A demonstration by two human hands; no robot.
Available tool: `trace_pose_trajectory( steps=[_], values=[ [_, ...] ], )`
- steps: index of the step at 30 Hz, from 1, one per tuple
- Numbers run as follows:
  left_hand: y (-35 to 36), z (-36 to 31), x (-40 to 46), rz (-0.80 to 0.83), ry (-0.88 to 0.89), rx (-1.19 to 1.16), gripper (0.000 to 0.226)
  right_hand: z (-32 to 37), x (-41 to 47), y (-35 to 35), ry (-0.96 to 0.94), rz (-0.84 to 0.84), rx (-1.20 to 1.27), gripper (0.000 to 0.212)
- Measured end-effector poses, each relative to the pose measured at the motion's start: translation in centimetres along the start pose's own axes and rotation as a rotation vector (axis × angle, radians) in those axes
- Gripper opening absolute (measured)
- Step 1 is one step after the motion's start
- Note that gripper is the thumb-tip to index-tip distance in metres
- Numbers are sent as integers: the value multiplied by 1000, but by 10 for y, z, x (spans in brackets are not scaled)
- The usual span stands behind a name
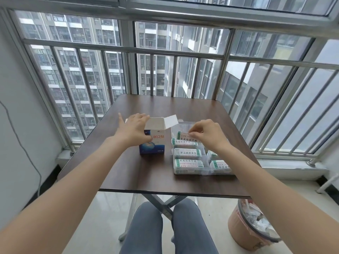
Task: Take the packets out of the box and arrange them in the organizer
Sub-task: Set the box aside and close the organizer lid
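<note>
Grey knees (166,228) sit near. The right hand (207,135) pinches a packet (183,134) lying sideways over the organizer (190,171); the left hand (134,132) grips the box (153,143).

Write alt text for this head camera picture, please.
A person's right hand pinches a packet over a clear organizer of packets, while the left hand grips an open blue box on a dark table by a barred window.

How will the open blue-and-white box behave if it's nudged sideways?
The box stands upright on a narrow base with its flap open, so it probably tips rather than slides. Thin card, so likely light and easily dented. The left hand grips it, which should steady it.
</note>
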State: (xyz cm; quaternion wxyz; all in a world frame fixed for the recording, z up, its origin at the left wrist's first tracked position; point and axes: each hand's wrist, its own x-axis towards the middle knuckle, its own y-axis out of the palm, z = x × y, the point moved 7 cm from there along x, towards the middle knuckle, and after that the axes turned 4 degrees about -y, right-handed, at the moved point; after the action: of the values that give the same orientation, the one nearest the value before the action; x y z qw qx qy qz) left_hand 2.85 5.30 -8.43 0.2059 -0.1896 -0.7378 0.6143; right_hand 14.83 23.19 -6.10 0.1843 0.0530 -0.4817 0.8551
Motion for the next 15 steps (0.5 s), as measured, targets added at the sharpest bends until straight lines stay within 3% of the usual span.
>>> trace_pose_trajectory(
  steps=[2, 4, 6, 10, 15],
  values=[
    [-7, -10, -4, -103, 51, -19, 73, -8, -2, 2, 34, 19, 2, 9],
    [-21, -28, -17, -321, 193, -158, 57, -14, -5, 4, 68, 37, 14, 8],
    [-27, -50, -34, -435, 344, -309, 38, -20, -6, 6, 109, 49, 35, 8],
    [-3, -79, -48, -275, 436, -415, 22, -33, -11, 11, 186, 56, 94, 6],
    [32, -77, -46, -24, 253, -399, 43, -36, -11, 26, 194, 116, 170, 3]
  ],
)
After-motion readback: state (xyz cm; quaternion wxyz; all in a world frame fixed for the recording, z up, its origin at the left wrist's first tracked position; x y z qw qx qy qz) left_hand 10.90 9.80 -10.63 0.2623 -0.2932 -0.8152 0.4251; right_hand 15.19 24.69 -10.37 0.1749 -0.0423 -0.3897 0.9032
